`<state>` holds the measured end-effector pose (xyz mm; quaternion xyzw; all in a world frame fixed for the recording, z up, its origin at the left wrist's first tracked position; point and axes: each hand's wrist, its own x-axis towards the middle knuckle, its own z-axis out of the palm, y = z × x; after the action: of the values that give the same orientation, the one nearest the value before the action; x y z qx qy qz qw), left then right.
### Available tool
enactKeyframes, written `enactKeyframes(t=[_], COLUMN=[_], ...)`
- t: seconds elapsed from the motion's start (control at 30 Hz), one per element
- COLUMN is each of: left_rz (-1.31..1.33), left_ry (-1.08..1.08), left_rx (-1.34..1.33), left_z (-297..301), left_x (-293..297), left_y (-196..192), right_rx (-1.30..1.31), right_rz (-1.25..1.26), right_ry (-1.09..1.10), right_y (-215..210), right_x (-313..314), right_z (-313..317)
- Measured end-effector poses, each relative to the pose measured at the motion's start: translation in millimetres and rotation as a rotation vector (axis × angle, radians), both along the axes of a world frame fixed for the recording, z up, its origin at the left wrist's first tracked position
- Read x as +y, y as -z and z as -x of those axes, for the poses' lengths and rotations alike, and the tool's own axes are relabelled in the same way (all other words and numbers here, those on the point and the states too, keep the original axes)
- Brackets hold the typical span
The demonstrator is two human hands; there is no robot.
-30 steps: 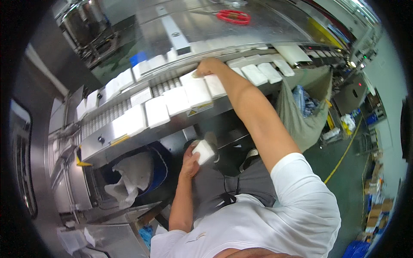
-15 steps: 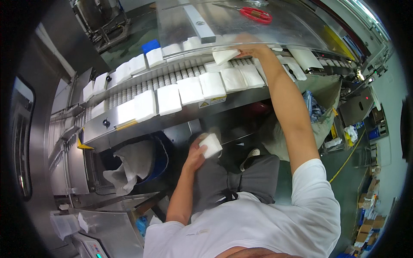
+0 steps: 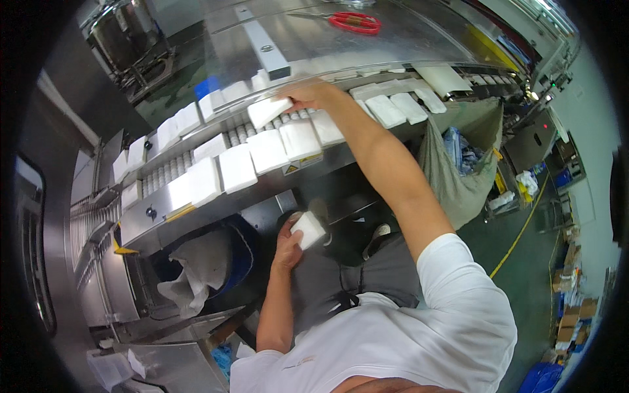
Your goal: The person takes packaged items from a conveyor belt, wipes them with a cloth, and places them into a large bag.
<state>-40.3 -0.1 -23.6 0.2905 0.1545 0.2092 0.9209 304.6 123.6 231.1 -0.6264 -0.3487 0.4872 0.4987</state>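
Note:
My left hand point(image 3: 287, 246) is closed round a small block of folded white sheets point(image 3: 308, 230), held low in front of my knees. My right arm reaches over the roller conveyor point(image 3: 171, 174). At its end, my right hand point(image 3: 309, 93) grips the edge of a folded white sheet pad point(image 3: 268, 113), which is tilted above the rollers. Part of that hand is close under the edge of the clear cover. More white pads point(image 3: 237, 168) lie in a row along the near metal ledge, and others point(image 3: 188, 118) along the far rail.
Red-handled scissors point(image 3: 354, 23) rest on the clear cover point(image 3: 406, 39) over the conveyor. A blue bin with a white liner point(image 3: 203, 262) stands below on the left. A large fabric sack point(image 3: 452, 180) hangs open at the right. A steel tank point(image 3: 124, 36) is at the far left.
My right hand has moved left along the conveyor with a white pad in its grip. The left hand still holds its block near my knees. The view has shifted slightly.

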Motion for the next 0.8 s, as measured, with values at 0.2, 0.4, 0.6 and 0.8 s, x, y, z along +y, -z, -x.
enactKeyframes(t=[0.2, 0.4, 0.6, 0.8], left_rz=[0.012, -0.011, -0.039, -0.071], left_ry=[0.015, 0.082, 0.066, 0.016], left_rx=[0.024, -0.018, -0.003, 0.068], left_z=[3, 0, 2, 0], left_x=[0, 2, 3, -1], left_y=[-6, -12, -8, -1], right_rx=[0.128, 0.142, -0.957, -0.756], right_rz=[-0.063, -0.008, 0.26, -0.45], right_ry=[-0.064, -0.056, -0.021, 0.179], right_y=[-11, -9, -12, -23], right_x=[-7, 3, 4, -127], right_z=[17, 28, 31, 46])
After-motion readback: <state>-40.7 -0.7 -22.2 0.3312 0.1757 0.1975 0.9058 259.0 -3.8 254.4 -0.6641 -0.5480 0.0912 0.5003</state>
